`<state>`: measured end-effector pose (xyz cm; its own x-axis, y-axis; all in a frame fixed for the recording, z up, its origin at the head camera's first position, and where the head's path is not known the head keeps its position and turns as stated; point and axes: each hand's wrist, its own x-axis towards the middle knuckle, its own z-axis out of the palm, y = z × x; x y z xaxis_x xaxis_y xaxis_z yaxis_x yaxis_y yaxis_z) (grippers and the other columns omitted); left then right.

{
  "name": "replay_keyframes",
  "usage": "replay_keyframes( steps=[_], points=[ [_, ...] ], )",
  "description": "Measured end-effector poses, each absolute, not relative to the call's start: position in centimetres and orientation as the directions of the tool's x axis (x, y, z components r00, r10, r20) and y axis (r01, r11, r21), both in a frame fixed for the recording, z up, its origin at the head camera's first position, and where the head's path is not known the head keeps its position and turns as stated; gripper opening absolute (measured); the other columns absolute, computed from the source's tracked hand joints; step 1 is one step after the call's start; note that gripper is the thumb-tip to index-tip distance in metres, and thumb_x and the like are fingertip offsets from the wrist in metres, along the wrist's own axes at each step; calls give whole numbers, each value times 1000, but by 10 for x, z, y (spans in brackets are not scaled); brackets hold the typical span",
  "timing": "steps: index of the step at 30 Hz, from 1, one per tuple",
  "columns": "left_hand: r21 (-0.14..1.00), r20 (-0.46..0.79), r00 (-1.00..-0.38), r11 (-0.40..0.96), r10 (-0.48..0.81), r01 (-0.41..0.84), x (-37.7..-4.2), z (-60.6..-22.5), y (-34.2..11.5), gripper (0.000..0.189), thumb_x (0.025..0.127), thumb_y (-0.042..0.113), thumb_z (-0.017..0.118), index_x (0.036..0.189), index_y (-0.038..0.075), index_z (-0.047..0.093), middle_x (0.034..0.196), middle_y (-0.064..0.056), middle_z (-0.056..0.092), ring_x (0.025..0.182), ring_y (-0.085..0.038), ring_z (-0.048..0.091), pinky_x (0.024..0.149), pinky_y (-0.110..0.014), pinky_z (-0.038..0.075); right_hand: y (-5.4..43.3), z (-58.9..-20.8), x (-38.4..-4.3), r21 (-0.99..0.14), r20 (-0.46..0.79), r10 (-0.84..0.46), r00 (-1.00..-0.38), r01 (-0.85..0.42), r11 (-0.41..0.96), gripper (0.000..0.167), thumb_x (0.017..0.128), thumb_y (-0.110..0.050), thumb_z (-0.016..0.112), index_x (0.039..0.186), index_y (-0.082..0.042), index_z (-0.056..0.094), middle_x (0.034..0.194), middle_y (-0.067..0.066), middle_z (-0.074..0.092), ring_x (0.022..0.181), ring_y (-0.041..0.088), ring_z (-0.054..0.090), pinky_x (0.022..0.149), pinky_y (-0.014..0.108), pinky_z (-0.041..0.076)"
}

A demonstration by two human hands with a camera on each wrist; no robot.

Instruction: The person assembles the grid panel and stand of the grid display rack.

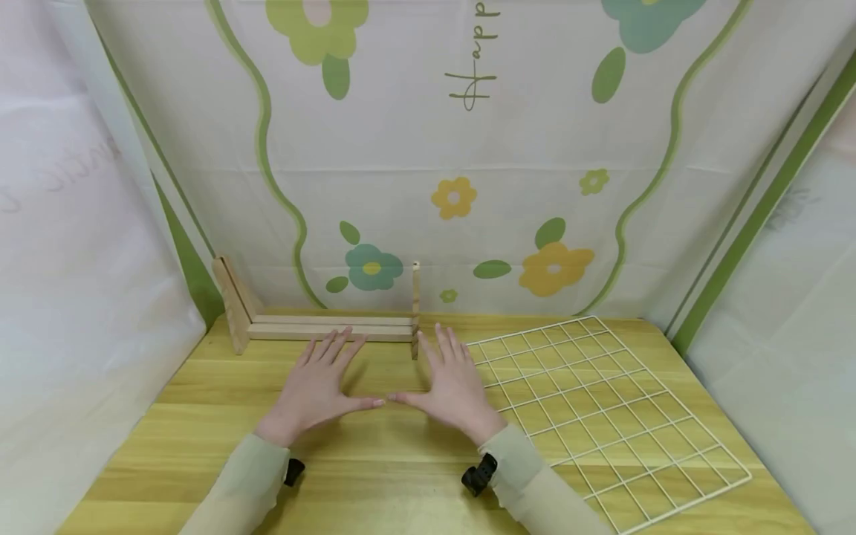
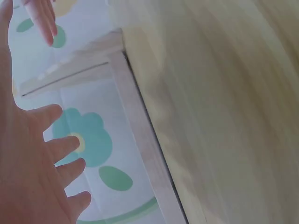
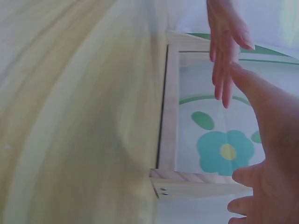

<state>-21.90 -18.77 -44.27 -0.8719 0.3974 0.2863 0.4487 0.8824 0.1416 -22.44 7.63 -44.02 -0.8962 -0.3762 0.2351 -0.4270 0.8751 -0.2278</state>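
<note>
My left hand [image 1: 316,386] hovers over the table with fingers spread and thumb pointing inward, holding nothing. Mirroring it, my right hand [image 1: 455,383] is spread too, and the two thumb tips nearly meet in the head view. Just beyond the fingertips stands a pale wooden frame [image 1: 328,331], with two long bars low down between upright end pieces. Its left upright [image 1: 232,305] leans in a narrow V shape; the right upright [image 1: 416,297] is seen edge-on near my right fingers. In the right wrist view, two small holes mark the end of the wooden frame [image 3: 170,107].
A white wire grid panel [image 1: 602,416] lies flat on the right of the wooden table [image 1: 374,490]. Behind the table hangs a flower-printed cloth [image 1: 455,148], with more cloth at both sides. Dark devices [image 1: 480,475] are strapped to both wrists.
</note>
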Motion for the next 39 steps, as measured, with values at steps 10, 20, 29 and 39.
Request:
replay_keyframes(
  steps=[10,20,29,39],
  points=[
    [285,319,-875,843,365,456,-211,-436,-173,114,79,84,61,160,10,31,163,-16,28,147,-40,27,120,-59,16,98,-419,-225,-420,268,-320,-909,-409,810,117,77,-81,65,162,-11,25,167,10,15,152,32,14,119,53,18],
    [626,263,-943,707,206,329,-204,-433,-148,114,73,79,72,158,13,37,158,-12,39,141,-39,38,110,-64,34,125,-408,-227,-560,312,-242,-919,-384,734,103,80,-61,80,158,-10,37,163,7,30,146,36,32,114,58,31],
    [819,289,-944,468,161,331,-196,-429,-121,91,77,51,88,150,14,50,150,-7,51,134,-31,49,109,-55,41,154,-396,-227,-568,381,-212,-900,-409,714,97,78,-54,86,152,-5,47,154,13,45,140,37,42,112,54,37],
    [893,270,-943,314,194,321,-193,-424,-95,83,77,40,91,146,15,55,142,0,58,130,-17,54,110,-38,42,196,-395,-228,-629,366,-129,-921,-348,695,92,77,-52,87,148,-6,52,148,15,52,135,40,47,107,57,42]
  ],
)
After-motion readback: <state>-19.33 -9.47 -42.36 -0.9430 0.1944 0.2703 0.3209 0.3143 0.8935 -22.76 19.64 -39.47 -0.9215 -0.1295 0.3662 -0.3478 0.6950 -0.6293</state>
